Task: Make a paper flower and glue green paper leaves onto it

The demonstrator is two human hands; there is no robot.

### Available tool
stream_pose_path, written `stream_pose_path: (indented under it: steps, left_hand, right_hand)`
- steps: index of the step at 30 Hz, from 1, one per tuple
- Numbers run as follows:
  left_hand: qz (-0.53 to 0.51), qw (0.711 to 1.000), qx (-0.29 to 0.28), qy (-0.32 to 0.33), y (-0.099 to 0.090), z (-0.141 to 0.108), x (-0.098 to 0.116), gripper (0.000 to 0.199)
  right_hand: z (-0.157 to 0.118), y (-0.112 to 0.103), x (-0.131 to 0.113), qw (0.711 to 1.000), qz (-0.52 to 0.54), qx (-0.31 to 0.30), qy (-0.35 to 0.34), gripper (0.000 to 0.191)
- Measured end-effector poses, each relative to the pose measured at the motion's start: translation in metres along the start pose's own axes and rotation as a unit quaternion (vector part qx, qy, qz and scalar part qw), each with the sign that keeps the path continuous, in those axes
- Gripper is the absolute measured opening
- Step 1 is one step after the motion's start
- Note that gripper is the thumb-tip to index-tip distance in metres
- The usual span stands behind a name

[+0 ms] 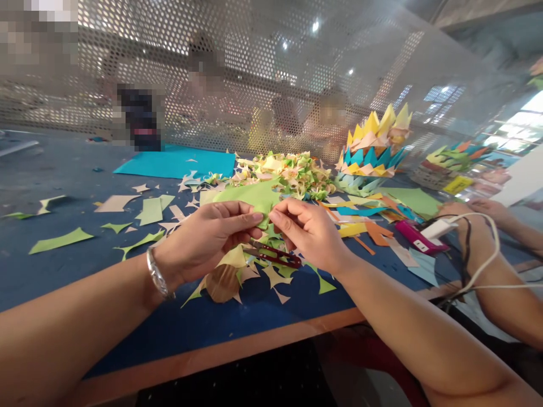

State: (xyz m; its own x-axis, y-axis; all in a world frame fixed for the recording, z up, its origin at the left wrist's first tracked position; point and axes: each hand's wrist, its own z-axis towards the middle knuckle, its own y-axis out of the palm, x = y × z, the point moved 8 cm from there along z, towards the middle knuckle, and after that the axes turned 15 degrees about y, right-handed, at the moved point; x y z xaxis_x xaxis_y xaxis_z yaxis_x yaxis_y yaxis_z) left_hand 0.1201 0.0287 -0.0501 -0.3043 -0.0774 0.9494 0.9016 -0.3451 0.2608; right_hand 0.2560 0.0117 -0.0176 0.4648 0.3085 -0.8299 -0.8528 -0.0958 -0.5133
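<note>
Between my fingertips is a small piece of light green paper (263,215), pinched from both sides. My left hand (220,229), with a silver bracelet on its wrist, grips the piece's left part between thumb and forefinger. On the right, my right hand (307,232) pinches its other edge. Just below the hands lie thread snips (278,254) with dark red handles, amid paper scraps (278,277) and a round brown piece (223,281). A larger light green sheet (246,193) lies behind the fingers.
A heap of small folded paper pieces (292,169) stands behind my hands, beside a tiered paper crown shape (373,152). A blue sheet (173,162) lies at the back left. At right are a magenta box (421,237), a white cable (494,249) and another person's arm (487,254).
</note>
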Motion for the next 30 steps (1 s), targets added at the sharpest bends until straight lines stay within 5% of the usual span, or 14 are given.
stream_pose_path:
  steps: [12,19,30]
  left_hand:
    - [0.057,0.996,-0.037,0.052,0.001,0.002,0.007,0.013]
    - [0.131,0.987,-0.045,0.080,0.001,0.001,0.011,0.010]
    - [0.257,0.948,-0.071,0.175,-0.002,0.004,0.020,0.017]
  right_hand:
    - [-0.001,-0.011,-0.002,0.997,0.054,0.053,-0.006,0.021]
    - [-0.001,-0.007,-0.004,0.998,0.050,0.034,-0.010,0.020]
    - [-0.002,-0.006,-0.006,0.994,-0.065,0.059,-0.065,0.014]
